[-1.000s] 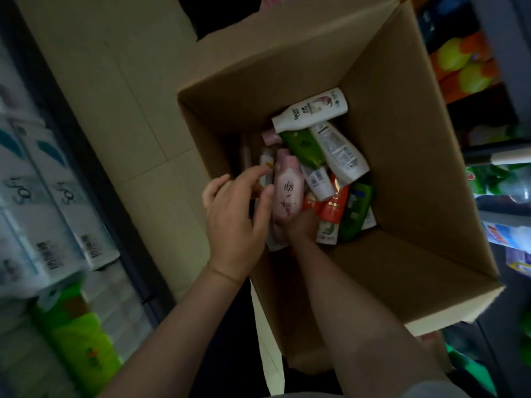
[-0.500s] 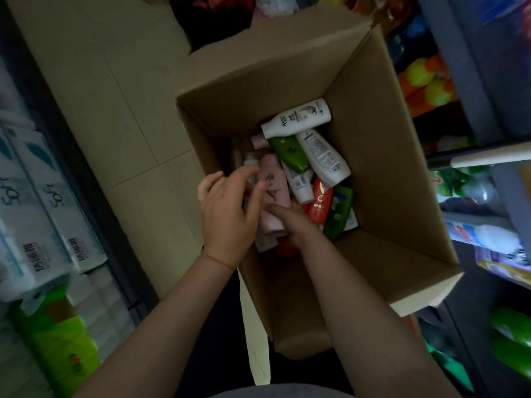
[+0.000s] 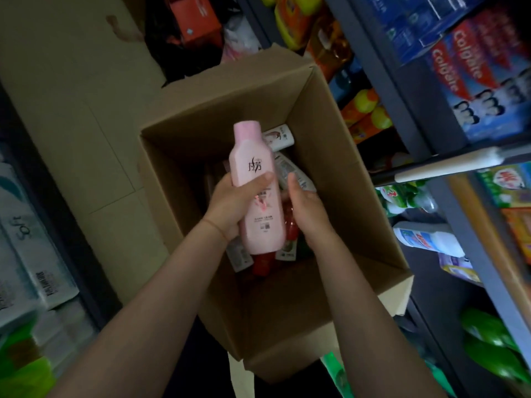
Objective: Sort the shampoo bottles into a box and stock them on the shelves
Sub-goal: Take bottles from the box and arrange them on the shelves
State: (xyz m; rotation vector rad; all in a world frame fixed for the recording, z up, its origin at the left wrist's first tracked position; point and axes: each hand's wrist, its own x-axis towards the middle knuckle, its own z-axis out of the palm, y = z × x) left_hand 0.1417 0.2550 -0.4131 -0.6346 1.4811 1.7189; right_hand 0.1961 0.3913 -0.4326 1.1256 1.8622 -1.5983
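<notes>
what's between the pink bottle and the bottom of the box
In the head view, the pink bottle, gripped by the left hand, is above a pile of other bottles lying in the cardboard box.

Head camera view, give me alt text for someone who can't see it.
A person's left hand grips a pink shampoo bottle above an open cardboard box holding more bottles, while the right hand hovers open beside it. Stocked shelves stand to the right.
</notes>
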